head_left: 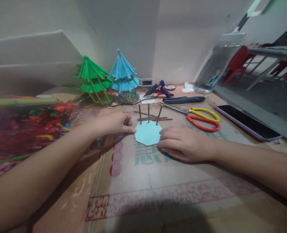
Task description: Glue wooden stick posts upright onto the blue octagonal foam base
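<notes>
A pale blue eight-sided piece of board lies on the work surface between my hands. Three thin brown sticks stand up along its far edge, the right one leaning outward. My left hand has its thumb on the left edge, the other fingers curled in and partly hidden. At the right edge, my right hand rests with bent fingers and its fingertips against the board. Just behind the board lie several loose brown sticks.
Green and blue tiered-roof models stand at the back, beside a small digital clock and a glue gun. Rightward are scissors, a dark utility knife, a phone and a large clear bottle. Colourful craft bits in plastic lie left.
</notes>
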The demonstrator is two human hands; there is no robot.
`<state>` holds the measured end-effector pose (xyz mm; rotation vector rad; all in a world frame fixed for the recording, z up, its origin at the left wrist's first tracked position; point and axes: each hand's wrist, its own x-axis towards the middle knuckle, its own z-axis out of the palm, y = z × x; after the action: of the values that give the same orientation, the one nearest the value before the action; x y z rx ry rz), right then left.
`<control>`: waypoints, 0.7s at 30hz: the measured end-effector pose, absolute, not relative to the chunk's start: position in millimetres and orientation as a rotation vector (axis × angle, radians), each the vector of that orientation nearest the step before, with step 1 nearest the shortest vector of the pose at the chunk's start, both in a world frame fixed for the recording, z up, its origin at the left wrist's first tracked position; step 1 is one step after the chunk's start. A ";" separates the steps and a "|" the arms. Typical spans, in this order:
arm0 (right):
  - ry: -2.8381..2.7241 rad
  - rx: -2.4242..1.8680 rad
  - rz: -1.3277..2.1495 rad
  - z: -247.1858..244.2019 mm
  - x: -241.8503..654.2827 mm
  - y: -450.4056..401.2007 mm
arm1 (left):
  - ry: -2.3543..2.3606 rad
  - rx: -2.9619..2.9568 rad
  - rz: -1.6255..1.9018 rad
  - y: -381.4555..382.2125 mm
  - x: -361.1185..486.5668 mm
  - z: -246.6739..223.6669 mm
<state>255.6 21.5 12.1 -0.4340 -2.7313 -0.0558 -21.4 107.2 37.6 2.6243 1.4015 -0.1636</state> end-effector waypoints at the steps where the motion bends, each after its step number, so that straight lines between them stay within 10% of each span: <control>1: -2.731 -0.434 -0.044 11.7 256.0 22.2 | 1.402 2.627 -0.157 107.4 -21.5 37.6; 14: -2.760 -0.384 0.739 40.1 245.3 -10.8 | 1.226 2.528 -0.116 99.1 -18.1 34.3; 21: -2.558 -1.188 0.367 31.3 266.4 22.5 | 1.316 2.465 0.049 86.3 -12.6 34.9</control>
<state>266.4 22.5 31.3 -1.1878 -2.5576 0.3668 -12.6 86.3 34.9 2.4646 1.3160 0.0489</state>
